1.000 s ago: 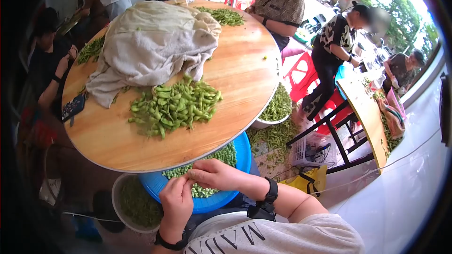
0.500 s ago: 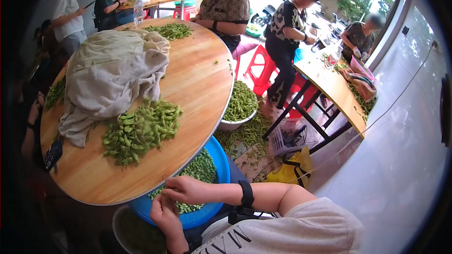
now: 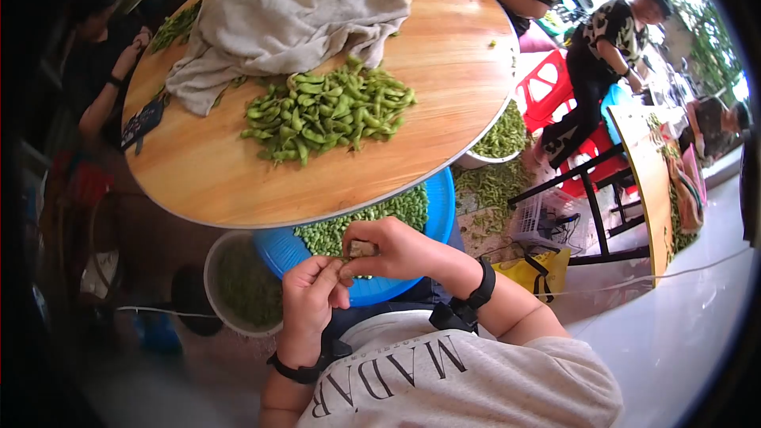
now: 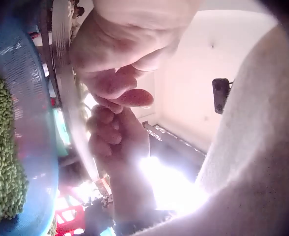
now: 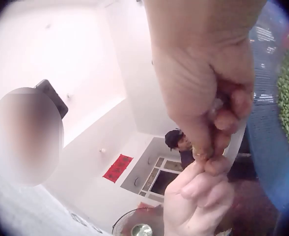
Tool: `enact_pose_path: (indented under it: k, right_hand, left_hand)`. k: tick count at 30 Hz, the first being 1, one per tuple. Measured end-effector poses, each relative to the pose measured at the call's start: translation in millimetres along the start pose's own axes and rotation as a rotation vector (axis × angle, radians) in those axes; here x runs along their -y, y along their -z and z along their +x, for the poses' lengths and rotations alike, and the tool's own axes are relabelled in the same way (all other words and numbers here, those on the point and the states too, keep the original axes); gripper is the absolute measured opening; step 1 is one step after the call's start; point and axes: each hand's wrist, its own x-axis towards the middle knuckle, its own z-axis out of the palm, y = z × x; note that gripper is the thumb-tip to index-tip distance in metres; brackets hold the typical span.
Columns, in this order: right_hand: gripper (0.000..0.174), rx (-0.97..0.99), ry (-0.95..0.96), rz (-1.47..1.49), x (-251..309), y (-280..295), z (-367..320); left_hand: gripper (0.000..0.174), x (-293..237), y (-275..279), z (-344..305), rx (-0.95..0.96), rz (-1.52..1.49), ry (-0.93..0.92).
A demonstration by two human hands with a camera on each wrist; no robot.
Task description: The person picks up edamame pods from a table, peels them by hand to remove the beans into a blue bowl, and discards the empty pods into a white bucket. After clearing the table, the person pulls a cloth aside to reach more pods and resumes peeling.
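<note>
Above the blue basket [image 3: 445,204] of shelled green beans [image 3: 408,208], both hands meet at their fingertips. The left hand [image 3: 307,301] pinches with thumb and forefinger at a small green pod, mostly hidden by the fingers. Curled against it, the right hand [image 3: 396,250] pinches at the same spot, a beige wrapping [image 3: 363,249] showing on one finger. In the left wrist view the left hand [image 4: 129,44] is above the right hand [image 4: 117,137]; in the right wrist view the right hand [image 5: 208,93] touches the left hand [image 5: 198,201]. Unshelled pods [image 3: 325,111] are heaped on the round table [image 3: 444,71].
A damp-looking cloth [image 3: 293,24] covers a mound on the table, beside a dark phone-like item [image 3: 143,122]. A grey tub [image 3: 212,289] stands left of the basket, another tub of pods [image 3: 501,139] to the right. A yellow bag [image 3: 539,271] and several people are around.
The head view has swung left, then back right and down. Both hands stay together over the basket; the right hand's fingers now show the beige wrapping.
</note>
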Motion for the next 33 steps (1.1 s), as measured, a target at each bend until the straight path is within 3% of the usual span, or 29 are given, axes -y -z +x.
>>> enact_pose_path:
  k: [5, 9, 12, 15, 18, 21, 23, 26, 28, 32, 33]
  right_hand:
    - [0.019, 0.112, -0.066, 0.131, -0.4, 3.8, 2.0]
    - [0.019, 0.076, -0.120, 0.149, -10.8, -3.1, 8.6]
    - [0.017, 0.014, -0.050, -0.050, -12.8, -10.1, 13.4]
    - [0.010, -0.017, 0.095, -0.295, -5.8, -0.5, 17.3]
    - [0.008, -0.100, 0.201, -0.403, 6.7, 24.6, 32.1]
    - [0.008, -0.368, 0.085, -0.694, 8.0, 43.1, 70.8]
    - [0.009, -0.458, 0.007, -0.926, -6.7, 50.0, 93.6]
    - [0.012, -0.444, 0.077, -0.977, -15.1, 52.6, 99.4]
    - [0.011, -0.464, 0.125, -0.746, -15.7, 58.1, 96.4]
    - [0.008, -0.434, 0.160, -0.343, -3.4, 53.9, 85.5]
    - [0.009, -0.373, 0.046, -0.155, -0.8, 51.2, 79.8]
  left_hand:
    - [0.016, -5.2, -0.9, -6.0, 0.002, 0.102, 0.064]
    - [0.014, -9.1, -3.6, -7.3, -0.011, 0.241, 0.040]
    - [0.009, 2.9, 5.6, -5.1, -0.056, 0.240, -0.023]
    - [0.008, 0.3, 22.3, -9.9, -0.221, 0.433, -0.086]
    - [0.015, 11.9, 87.1, -12.1, -0.415, 0.963, -0.233]
    - [0.023, -6.8, 104.5, -17.6, -0.563, 1.566, -0.390]
    - [0.022, -12.7, 101.0, -13.3, -0.526, 1.134, -0.274]
    - [0.015, -21.5, 77.7, 0.0, -0.422, 0.574, -0.154]
    - [0.014, -29.3, 55.5, 16.2, -0.254, 0.400, -0.187]
    - [0.021, -46.7, 2.9, 55.3, -0.182, 0.161, -0.258]
    - [0.023, -48.1, -3.8, 64.9, -0.149, 0.075, -0.235]
